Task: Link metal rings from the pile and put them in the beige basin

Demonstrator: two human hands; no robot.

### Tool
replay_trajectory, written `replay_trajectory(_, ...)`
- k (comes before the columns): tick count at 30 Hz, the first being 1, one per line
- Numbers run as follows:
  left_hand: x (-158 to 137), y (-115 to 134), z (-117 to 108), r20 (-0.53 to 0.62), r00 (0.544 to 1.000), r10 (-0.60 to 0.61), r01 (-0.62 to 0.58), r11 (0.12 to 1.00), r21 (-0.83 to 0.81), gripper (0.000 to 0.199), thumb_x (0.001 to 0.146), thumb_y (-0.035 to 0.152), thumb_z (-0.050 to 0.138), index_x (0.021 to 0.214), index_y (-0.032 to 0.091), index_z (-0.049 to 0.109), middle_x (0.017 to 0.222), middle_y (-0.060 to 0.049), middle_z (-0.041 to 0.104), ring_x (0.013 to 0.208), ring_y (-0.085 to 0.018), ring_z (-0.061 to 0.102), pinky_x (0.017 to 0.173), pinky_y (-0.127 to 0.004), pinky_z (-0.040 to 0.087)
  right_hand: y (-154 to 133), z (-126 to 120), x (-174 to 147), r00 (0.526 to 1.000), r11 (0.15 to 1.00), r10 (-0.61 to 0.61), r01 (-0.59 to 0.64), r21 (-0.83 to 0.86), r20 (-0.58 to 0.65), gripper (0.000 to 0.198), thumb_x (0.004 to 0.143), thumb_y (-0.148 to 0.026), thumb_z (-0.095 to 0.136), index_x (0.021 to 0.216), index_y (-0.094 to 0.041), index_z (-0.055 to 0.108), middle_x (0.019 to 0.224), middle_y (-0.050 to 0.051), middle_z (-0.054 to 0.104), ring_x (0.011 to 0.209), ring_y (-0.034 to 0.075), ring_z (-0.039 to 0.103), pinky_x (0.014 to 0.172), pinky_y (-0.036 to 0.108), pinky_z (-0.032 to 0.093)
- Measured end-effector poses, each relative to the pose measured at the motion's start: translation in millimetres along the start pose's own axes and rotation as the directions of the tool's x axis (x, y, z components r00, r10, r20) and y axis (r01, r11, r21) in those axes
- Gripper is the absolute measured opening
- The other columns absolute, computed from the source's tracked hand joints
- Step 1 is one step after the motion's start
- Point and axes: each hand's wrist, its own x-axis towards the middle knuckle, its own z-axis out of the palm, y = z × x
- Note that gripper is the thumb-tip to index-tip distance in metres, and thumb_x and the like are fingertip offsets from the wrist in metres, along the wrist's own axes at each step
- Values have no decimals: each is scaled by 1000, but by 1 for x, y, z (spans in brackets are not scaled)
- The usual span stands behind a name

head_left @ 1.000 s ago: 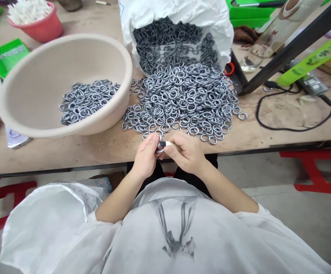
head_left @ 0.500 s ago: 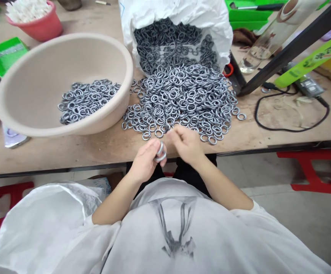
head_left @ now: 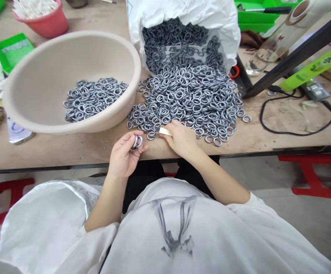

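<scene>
Grey metal-looking rings (head_left: 137, 141) are pinched between the fingers and thumb of my left hand (head_left: 124, 154), just above the table's front edge. My right hand (head_left: 181, 139) is closed round a short flat tool with a cream handle and a dark tip (head_left: 165, 131); its exact kind is unclear. That tip points left, at the front of a big heap of loose grey rings (head_left: 188, 91). More of the rings spill from a white sack (head_left: 182, 9) lying open behind the heap. To the left, a wide beige basin (head_left: 48, 49) holds a smaller pile of rings (head_left: 96, 99).
A green tray (head_left: 13, 51) and a pink bowl of white pieces (head_left: 45, 21) stand at the back left. On the right are a dark slanted bar (head_left: 293, 53), a clear bottle (head_left: 264, 57) and a looped black cable (head_left: 296, 133). Below hangs a white bag (head_left: 42, 224).
My left hand has moved left, away from my right hand, with the rings in its fingers. My right hand has shifted slightly, and the cream-handled tool now shows. The whole view has shifted slightly.
</scene>
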Motion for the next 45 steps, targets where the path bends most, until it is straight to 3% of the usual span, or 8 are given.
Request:
replay_trajectory(4, 2, -1, 17, -24, 982, -189, 183, 970, -158, 14, 84, 26, 63, 77, 14, 61, 83, -2, 64, 69, -9, 63, 66, -23, 61, 14, -1, -4, 991, 915, 12, 44, 402, -135, 22, 97, -35, 51, 86, -19, 62, 89, 5, 61, 81, 18, 56, 70, 30, 39)
replay_trajectory(9, 2, -23, 45, 25, 980, -198, 199, 980, -26, 30, 77, 40, 76, 83, 16, 58, 79, 1, 61, 58, -7, 55, 43, -15, 46, 13, -1, -19, 999, 374, 27, -40, 927, 32, 42, 92, -62, 52, 79, -22, 49, 64, -5, 46, 50, 9, 37, 47, 24, 30)
replay_trajectory(12, 0, -41, 58, 74, 988, -132, 126, 988, 83, 42, 72, 51, 80, 82, 18, 56, 67, 5, 51, 49, -4, 41, 38, -13, 33, 1, 4, -29, 996, 210, 49, -82, 974, 73, 48, 86, -69, 57, 78, -23, 47, 64, -6, 46, 47, 8, 34, 43, 23, 27)
replay_trajectory(18, -2, -53, 66, 91, 992, -84, 67, 984, 168, 46, 74, 58, 77, 85, 18, 58, 58, 7, 41, 47, -5, 32, 41, -15, 26, -3, 13, -37, 957, 421, 211, 94, 902, -198, 33, 92, -57, 57, 90, -24, 52, 77, -1, 57, 70, 14, 54, 65, 27, 47)
replay_trajectory(24, -5, -49, 65, 85, 993, -86, 67, 977, 204, 45, 76, 55, 76, 71, 17, 51, 56, 7, 40, 47, -4, 31, 42, -16, 26, 13, -2, -41, 935, 573, -48, 314, 757, -352, 36, 92, -54, 59, 100, -20, 66, 90, 5, 65, 86, 18, 60, 80, 32, 48)
replay_trajectory(33, -10, -42, 68, 204, 975, -93, 48, 974, 220, 46, 84, 55, 67, 66, 17, 49, 57, 4, 40, 48, -5, 32, 43, -18, 26, 17, -8, -41, 969, 453, 49, 194, 870, -241, 45, 94, -62, 50, 79, -20, 57, 69, -1, 55, 62, 12, 50, 61, 27, 41)
replay_trajectory(39, -9, -39, 66, 171, 977, -129, 105, 984, 140, 44, 82, 51, 70, 66, 18, 45, 54, 6, 37, 46, -5, 30, 42, -17, 24, 22, -13, -53, 917, 721, -232, 386, 575, -325, 40, 98, -46, 49, 68, -20, 52, 62, -2, 49, 59, 11, 45, 59, 27, 33)
replay_trajectory(45, -11, -36, 64, 177, 962, -208, 192, 976, 102, 44, 81, 49, 71, 65, 18, 44, 52, 7, 37, 43, -4, 29, 42, -18, 23, 17, -8, -53, 906, 757, -285, 413, 506, -313, 42, 98, -47, 49, 65, -20, 48, 60, -3, 45, 56, 11, 42, 57, 27, 30)
